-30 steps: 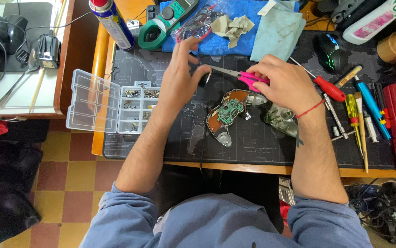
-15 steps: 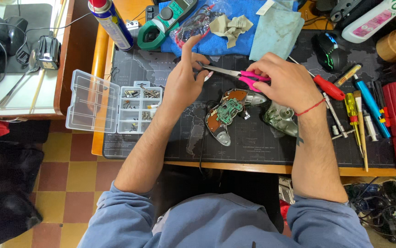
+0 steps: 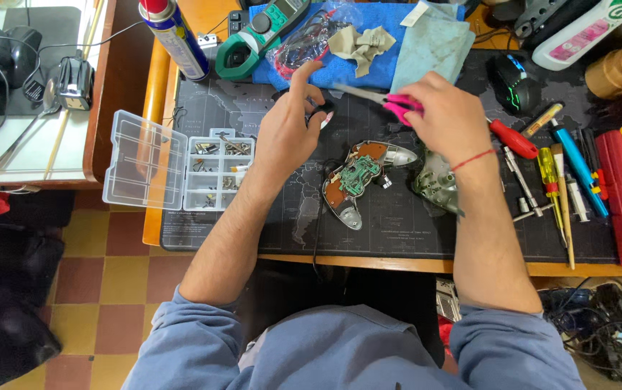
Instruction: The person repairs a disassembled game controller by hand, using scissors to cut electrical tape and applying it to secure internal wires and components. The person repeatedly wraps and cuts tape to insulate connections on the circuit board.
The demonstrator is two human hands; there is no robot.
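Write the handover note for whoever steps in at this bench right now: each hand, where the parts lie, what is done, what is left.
Right hand holds pink-handled scissors, blades pointing left.
Left hand pinches a small dark piece near the blade tips; what it is cannot be told.
Opened device with green circuit board lies on the black mat below the hands; its grey shell half sits to the right.
Clear parts box is open at the left.
Done: casing opened.
Left: board still out, shell unassembled.
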